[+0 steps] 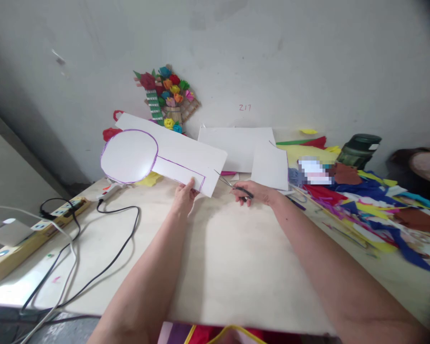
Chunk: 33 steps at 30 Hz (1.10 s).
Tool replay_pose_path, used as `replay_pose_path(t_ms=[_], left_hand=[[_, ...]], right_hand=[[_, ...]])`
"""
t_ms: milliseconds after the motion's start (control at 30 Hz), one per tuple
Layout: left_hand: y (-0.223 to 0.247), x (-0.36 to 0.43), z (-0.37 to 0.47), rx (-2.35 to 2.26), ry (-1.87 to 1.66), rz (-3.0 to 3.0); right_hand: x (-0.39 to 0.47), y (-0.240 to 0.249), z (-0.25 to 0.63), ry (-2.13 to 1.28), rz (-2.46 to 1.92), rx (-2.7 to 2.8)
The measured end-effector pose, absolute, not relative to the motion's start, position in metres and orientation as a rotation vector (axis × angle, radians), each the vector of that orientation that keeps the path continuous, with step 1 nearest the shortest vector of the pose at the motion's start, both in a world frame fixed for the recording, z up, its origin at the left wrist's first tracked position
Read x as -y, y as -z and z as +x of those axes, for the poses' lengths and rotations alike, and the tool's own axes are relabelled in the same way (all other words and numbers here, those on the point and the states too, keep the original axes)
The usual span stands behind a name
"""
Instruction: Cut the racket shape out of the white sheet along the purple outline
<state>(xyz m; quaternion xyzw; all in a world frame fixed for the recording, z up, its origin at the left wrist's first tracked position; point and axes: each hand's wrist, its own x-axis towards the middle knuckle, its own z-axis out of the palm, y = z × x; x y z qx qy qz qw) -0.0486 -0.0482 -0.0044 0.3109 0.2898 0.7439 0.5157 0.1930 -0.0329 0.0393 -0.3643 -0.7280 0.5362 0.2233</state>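
A sheet of white cardboard (186,150) is held up above the table by my left hand (185,193), thumb on its front face near the lower edge. Purple lines on the sheet trace a round shape and a long straight handle; the cardboard is cut along the circle's outer left side. My right hand (244,191) grips a pair of scissors (249,192) with dark handles. The scissor blades point up and left, at the right edge of the cardboard. Whether they touch it I cannot tell.
More white card sheets (232,143) lean on the wall. Coloured scraps (376,215) and a dark green bottle (358,150) are at the right. Paper flowers (172,91) stand behind. A power strip (53,215) with loose cables (134,229) occupies the left.
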Motion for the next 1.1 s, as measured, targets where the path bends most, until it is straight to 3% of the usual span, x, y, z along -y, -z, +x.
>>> replay_pose_path(t_ms=[1100], left_hand=[[-0.001, 0.053, -0.044, -0.734, -1.639, 0.717]], right_hand=[[0.034, -0.03, 0.18, -1.391, -0.958, 1.95]])
